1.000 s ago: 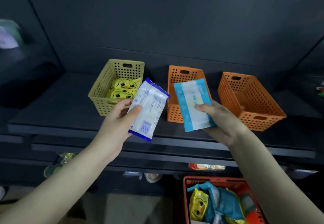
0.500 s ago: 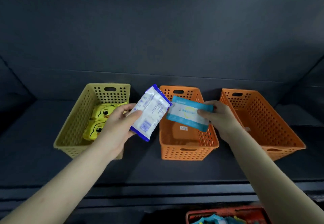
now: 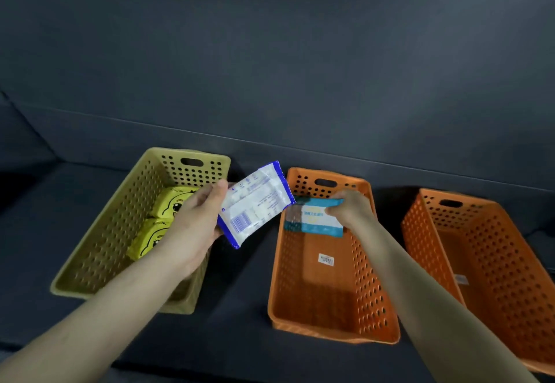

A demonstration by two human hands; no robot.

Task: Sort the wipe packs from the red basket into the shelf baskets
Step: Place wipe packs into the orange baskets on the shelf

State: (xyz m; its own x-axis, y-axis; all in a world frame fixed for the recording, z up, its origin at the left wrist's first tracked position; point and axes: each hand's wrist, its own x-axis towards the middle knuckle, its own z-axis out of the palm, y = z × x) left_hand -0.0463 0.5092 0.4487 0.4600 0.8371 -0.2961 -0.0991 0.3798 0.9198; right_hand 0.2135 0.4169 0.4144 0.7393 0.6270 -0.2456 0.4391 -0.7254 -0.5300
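Both hands have reached further in, and the right hand (image 3: 350,208) now lowers the teal wipe pack (image 3: 315,221) into the middle orange basket (image 3: 372,301), fingers pinched on its top edge so it can drop flat. Beside it, the left hand (image 3: 192,226) grips the white and blue wipe pack (image 3: 255,202) between the yellow basket (image 3: 99,250) and that orange one, likely waiting its turn; two yellow duck packs (image 3: 159,226) already lie in the yellow basket.

barcode on white pack (image 3: 256,206), other print illegible
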